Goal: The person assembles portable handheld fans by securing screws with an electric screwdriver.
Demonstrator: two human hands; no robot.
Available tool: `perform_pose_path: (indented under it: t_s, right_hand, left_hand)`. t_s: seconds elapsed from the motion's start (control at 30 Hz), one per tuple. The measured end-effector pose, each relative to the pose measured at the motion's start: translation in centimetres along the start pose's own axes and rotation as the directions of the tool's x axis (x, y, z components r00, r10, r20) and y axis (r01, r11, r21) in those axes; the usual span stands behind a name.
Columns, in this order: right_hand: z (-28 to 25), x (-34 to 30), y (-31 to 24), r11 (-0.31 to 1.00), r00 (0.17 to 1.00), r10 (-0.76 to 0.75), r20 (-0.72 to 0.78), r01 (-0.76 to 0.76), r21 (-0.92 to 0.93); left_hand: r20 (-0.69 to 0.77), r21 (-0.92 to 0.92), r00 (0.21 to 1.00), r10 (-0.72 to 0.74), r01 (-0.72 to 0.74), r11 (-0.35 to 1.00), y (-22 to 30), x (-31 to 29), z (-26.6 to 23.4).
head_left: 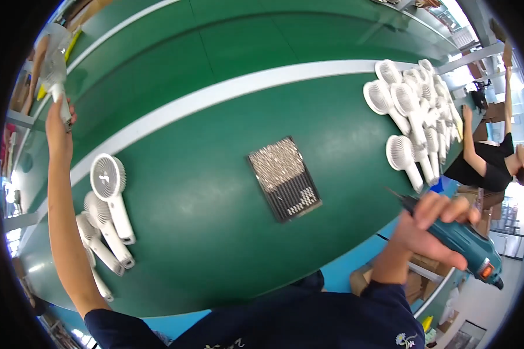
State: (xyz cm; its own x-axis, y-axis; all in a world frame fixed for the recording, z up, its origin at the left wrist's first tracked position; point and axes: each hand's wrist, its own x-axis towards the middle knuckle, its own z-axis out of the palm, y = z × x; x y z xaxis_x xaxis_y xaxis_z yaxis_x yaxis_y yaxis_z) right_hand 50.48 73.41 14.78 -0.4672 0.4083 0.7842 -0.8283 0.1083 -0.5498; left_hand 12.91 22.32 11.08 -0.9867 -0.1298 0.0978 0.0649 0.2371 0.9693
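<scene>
At the far left, with the arm stretched out, my left hand [61, 119] is closed around the white handle of a handheld fan [56, 88]; the upper part of this fan looks pale and blurred. My right hand [429, 230] grips a teal electric screwdriver [468, 245] above the table's right edge, its thin bit pointing to the upper left. Between the hands, a dark tray of screws [285, 200] lies on the green table [204, 232]. Small metal screws fill its far part in a dense layer, while rows of grooves show in the near part.
Several white handheld fans [117, 212] lie at the left, partly overlapping. A larger heap of white fans [406, 100] covers the far right of the table. A white strip [227, 88] crosses the table beyond the tray. Another person [488, 166] in black is at the right side.
</scene>
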Motion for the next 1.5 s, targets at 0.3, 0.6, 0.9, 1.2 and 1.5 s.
perform_pose_path:
  t_s: [0.3,0.6,0.9,1.2,1.5]
  right_hand:
    - [10.9,-3.2,7.4,0.751,0.931,0.316,0.184,-0.364,0.550]
    - [8.5,-5.6,9.5,0.701,0.882,0.409,0.235,-0.468,0.538]
    - [8.9,-5.5,9.6,0.689,0.826,0.557,0.087,-0.518,0.508]
    - [8.7,-4.3,6.9,0.633,0.886,0.432,0.170,-0.432,0.643]
    - [8.8,-4.3,6.9,0.555,0.849,0.499,0.174,-0.467,0.689]
  left_hand:
    - [0.427,-0.673,0.886,-0.183,0.447,0.589,2.4,-29.7,15.4]
    - [0.587,-0.688,0.787,-0.191,0.609,0.394,1.3,-33.9,18.4]
    - [0.630,-0.689,0.761,-0.153,0.639,0.342,1.8,-34.0,19.0]
    - [0.654,-0.628,0.734,-0.184,0.663,0.407,1.7,-34.8,18.4]
    - [0.659,-0.579,0.745,-0.105,0.592,0.561,1.6,-34.8,19.0]
